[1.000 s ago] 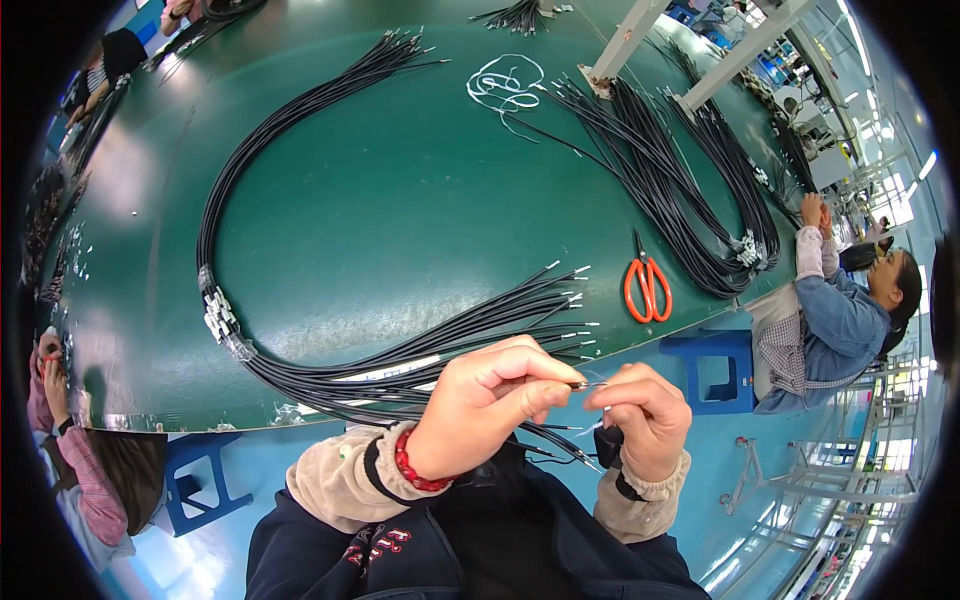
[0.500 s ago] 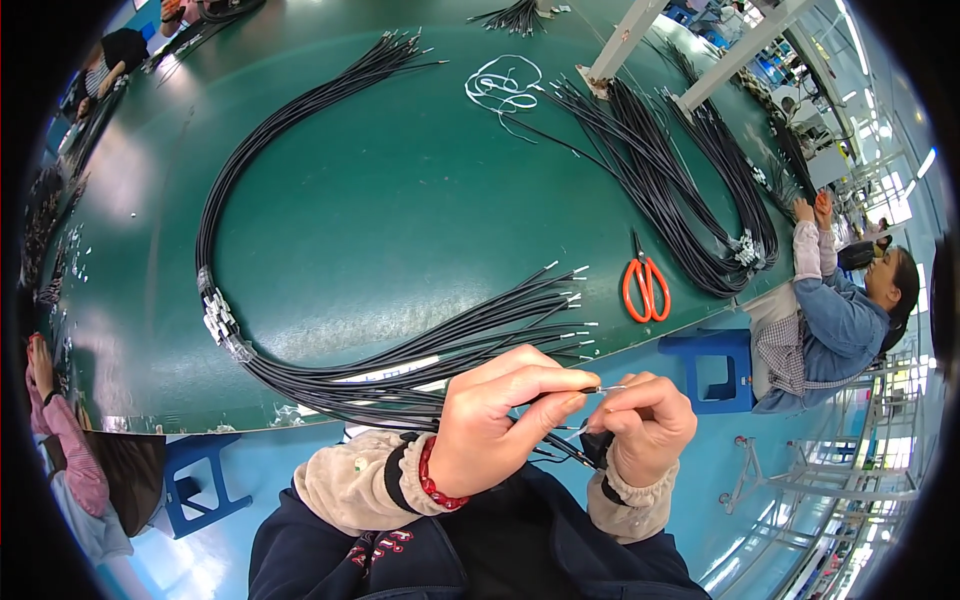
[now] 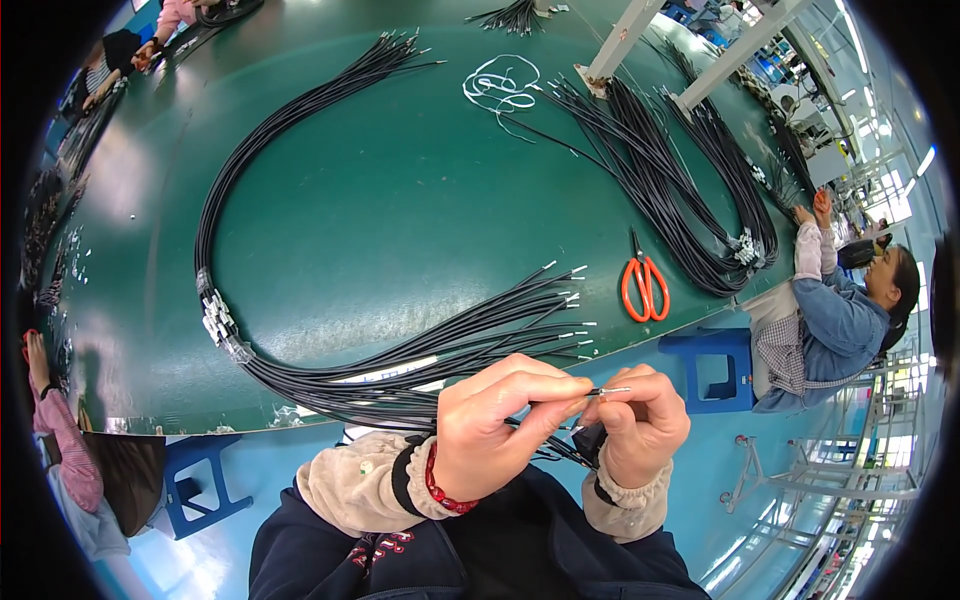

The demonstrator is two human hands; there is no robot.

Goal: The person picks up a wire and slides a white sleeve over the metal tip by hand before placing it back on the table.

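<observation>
Black wire [image 3: 560, 415], metal tip [image 3: 610, 391] exposed, held low centre before chest. Left hand [image 3: 495, 425] pinches it to steady; right hand [image 3: 640, 420] fingers curled tight, pinching tip end. Wire bundle [image 3: 400, 350] at 11 o'clock, fanned within reach; orange scissors [image 3: 645, 288] at 1 o'clock on green table [image 3: 400, 200].

Orange-handled scissors [image 3: 645, 287] lie on the green table [image 3: 400, 200] near a white wire coil [image 3: 502, 83], with blue stools [image 3: 712, 362] beneath.
</observation>
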